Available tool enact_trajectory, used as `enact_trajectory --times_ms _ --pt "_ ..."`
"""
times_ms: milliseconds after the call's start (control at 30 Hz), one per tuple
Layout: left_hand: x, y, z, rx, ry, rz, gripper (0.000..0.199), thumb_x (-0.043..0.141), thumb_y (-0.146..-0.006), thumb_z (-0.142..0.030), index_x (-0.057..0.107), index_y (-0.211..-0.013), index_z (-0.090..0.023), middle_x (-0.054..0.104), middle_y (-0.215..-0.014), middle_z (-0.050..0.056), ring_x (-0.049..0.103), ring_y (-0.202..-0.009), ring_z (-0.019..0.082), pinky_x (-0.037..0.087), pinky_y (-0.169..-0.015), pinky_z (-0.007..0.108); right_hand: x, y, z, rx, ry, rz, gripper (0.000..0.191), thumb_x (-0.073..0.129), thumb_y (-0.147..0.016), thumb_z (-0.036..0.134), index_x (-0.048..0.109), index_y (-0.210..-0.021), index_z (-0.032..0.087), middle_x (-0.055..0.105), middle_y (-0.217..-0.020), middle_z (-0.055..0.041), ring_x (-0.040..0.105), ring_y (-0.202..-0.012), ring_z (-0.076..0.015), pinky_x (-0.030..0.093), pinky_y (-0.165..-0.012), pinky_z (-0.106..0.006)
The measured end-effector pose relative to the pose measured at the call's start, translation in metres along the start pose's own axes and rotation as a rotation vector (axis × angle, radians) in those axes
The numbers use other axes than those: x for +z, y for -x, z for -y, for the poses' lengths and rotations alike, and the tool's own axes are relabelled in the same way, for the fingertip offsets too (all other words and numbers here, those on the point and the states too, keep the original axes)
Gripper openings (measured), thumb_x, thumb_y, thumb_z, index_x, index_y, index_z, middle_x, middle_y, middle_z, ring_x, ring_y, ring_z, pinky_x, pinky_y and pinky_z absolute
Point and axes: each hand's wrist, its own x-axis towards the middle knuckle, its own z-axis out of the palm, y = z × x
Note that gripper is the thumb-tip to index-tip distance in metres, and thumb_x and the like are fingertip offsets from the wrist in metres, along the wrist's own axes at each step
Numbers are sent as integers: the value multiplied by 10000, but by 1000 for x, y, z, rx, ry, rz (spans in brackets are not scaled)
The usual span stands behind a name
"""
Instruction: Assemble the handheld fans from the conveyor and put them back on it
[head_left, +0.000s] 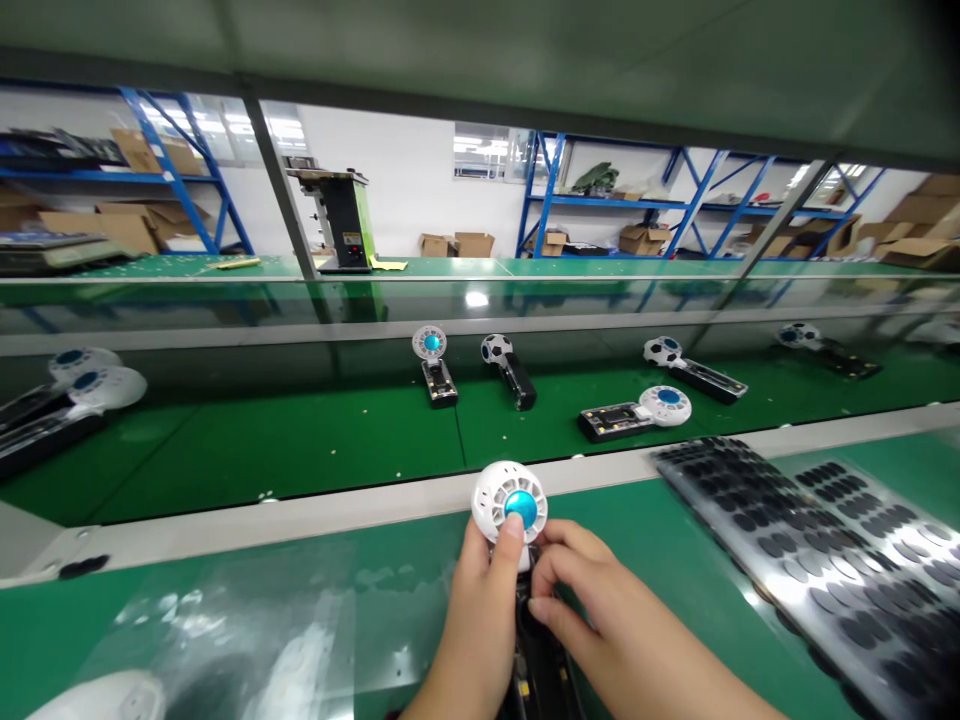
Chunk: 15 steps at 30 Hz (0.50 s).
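Just in front of me is a handheld fan with a round white vented head, a shiny blue centre and a dark handle. My left hand is closed around the head's lower side, its thumb pressed on the blue centre. Curled fingers of my right hand close on the neck, where head meets handle; whether they also pinch something small is hidden. Sheets of round black stickers lie to the right. A clear plastic sheet lies to the left, with part of a white rounded object at the lower corner.
Beyond a pale rail, a green belt carries several similar fans, including one upright-facing fan and one with a football pattern. A black-and-green machine stands on the far bench. A shelf hangs overhead.
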Motion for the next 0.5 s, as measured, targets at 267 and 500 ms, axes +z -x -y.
enact_trajectory --times_ms 267,500 --pt "-2 -3 5 -43 166 -10 432 575 -701 -437 602 -1015 -142 675 -977 87 573 -972 248 392 -851 297 2 5 0 -42 84 -48 140 491 -707 83 490 -687 221 517 -1053 -33 492 -984 -204 428 -810 -337" --pt "-6 -9 28 -90 361 -30 516 590 -638 -540 612 -1007 -181 681 -921 75 587 -925 265 453 -784 320 17 3 -18 152 -86 -6 488 535 -676 219 433 -1152 189 580 -1057 -96 554 -974 -213 419 -855 -316"
